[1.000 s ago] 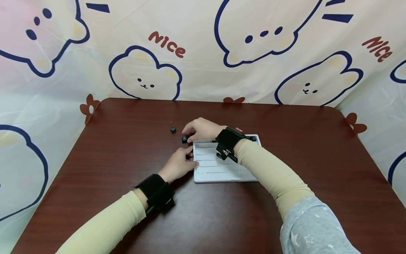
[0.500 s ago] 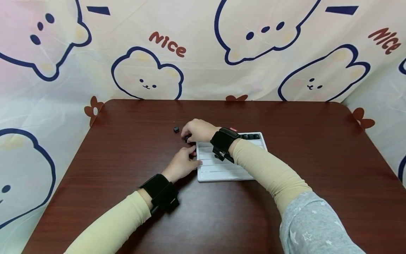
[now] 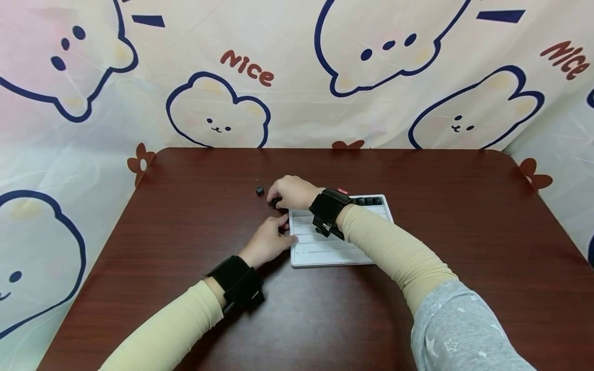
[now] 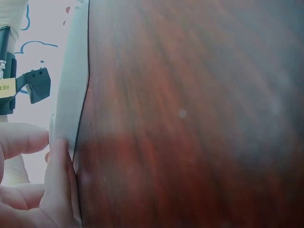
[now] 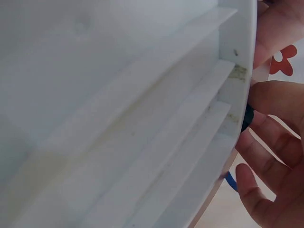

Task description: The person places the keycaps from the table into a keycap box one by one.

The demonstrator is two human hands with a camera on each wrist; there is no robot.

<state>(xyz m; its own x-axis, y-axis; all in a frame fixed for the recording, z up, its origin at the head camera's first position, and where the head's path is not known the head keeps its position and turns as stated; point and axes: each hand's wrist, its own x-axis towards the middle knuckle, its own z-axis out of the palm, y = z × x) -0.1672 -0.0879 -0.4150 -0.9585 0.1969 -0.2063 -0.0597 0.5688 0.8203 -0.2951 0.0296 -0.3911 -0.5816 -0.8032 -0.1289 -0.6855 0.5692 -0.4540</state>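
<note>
A white ridged tray point(image 3: 325, 253) lies on the table, its far row holding several small black keycaps point(image 3: 371, 201). My left hand point(image 3: 267, 241) grips the tray's left edge; in the left wrist view, the fingers point(image 4: 58, 180) pinch its rim. Just beyond the tray's far left corner, my right hand point(image 3: 293, 192) pinches a black keycap point(image 3: 275, 202) between thumb and fingers. The right wrist view has that hand point(image 5: 280, 128) at the tray's rim, the dark keycap point(image 5: 247, 118) partly hidden. Another black keycap point(image 3: 260, 191) sits loose to the left of it.
The brown wooden table point(image 3: 441, 196) extends around the tray on every side. A patterned curtain point(image 3: 297, 113) hangs behind its far edge. A small red tag point(image 3: 342, 191) shows behind the right wrist. My right forearm covers part of the tray.
My right hand has closed on the nearer of the two loose keycaps. The left hand keeps its grip on the tray's edge. The head view has shifted slightly.
</note>
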